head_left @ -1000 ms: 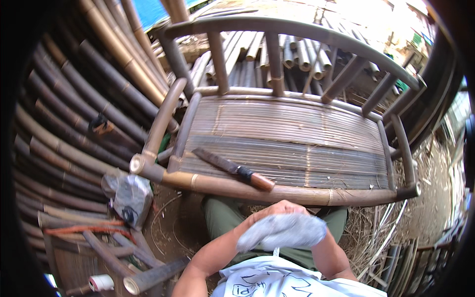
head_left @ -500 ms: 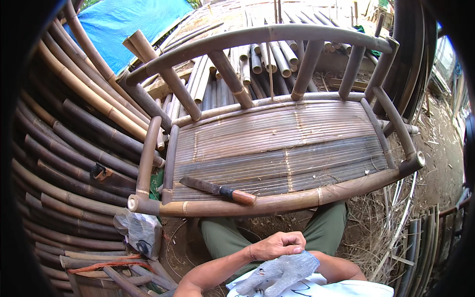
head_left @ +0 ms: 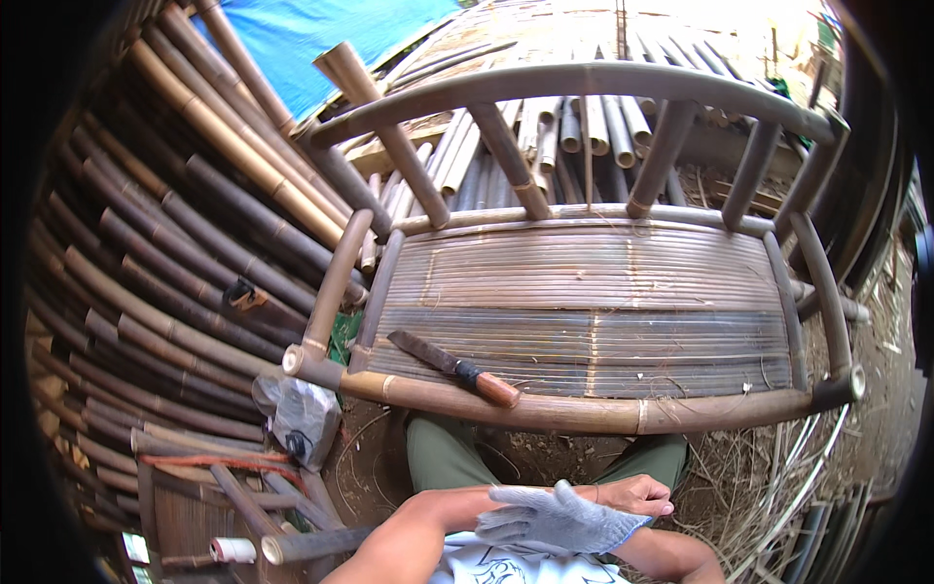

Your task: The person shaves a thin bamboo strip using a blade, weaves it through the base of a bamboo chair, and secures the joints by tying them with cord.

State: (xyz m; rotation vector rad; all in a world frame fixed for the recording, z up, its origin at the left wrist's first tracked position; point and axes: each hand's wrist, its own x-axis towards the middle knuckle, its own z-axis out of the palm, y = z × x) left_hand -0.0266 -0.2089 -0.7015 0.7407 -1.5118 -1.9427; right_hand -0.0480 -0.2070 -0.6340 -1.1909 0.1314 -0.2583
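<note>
My left hand [head_left: 634,494] is bare, with its fingers curled closed. It lies across my front just above the blue-edged cuff of the grey knit glove [head_left: 608,529]; nothing shows in it, though its fingertips are hidden. That glove is on my right hand [head_left: 547,518], which points left beneath my left forearm with fingers stretched apart. Before me stands a dark bamboo bench [head_left: 545,414] with a slatted seat and a curved backrest. On the seat's near left edge rests a large knife [head_left: 455,368], its wooden handle over the front rail.
Bamboo poles [head_left: 204,253] are stacked along the left. A clear plastic bag [head_left: 300,419] sits by the bench's near left corner. Cut poles [head_left: 569,131] lie behind the backrest. Thin shavings [head_left: 754,477] litter the ground at right. A blue tarp [head_left: 292,49] hangs far left.
My left hand has moved right, past the glove's cuff. The gloved fingers have spread from a drooping pose. The whole view has shifted, so the bench appears farther right.
</note>
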